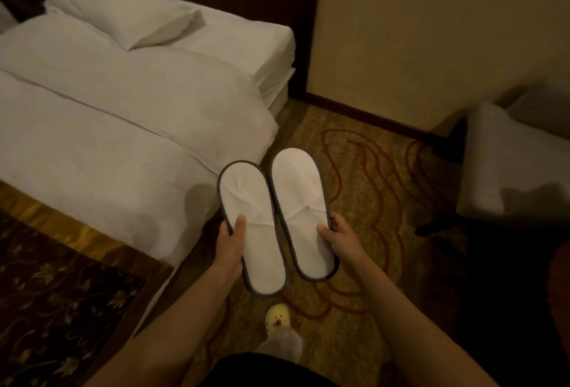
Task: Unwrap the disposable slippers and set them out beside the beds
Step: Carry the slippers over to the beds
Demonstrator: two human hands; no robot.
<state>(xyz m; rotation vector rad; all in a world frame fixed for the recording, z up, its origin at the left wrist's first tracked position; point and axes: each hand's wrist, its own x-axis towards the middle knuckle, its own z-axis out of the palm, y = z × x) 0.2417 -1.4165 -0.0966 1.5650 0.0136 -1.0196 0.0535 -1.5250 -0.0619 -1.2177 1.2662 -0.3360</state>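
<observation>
From the head camera, a person stands on a patterned carpet [364, 170] next to a white bed [108, 127]. Each of the hands holds one disposable slipper. The left slipper [251, 220] and the right slipper [300, 207] are side by side in the air, nearly touching, with their flat white soles facing up. No wrapper shows on them, so the unwrapping looks done.

The step now seems to be putting the pair down beside the bed. To do it well, turn both slippers over so the soles face the floor. Keep them close together and lined up. Lower them onto the carpet just beside the edge of the bed, not under it, so someone can step right into them. Set them down softly, since they are thin and can bend or crease.

The left hand [229, 244] is closed around the outer edge of its slipper. Its thumb lies on top of the sole and the other fingers are hidden under it. The right hand [340, 241] pinches the outer edge of its slipper the same way, thumb on top and fingers curled around the rim.

Down low, one foot in a yellow shoe [277, 318] stands on the carpet. A pillow [123, 10] lies at the head of the bed.
</observation>
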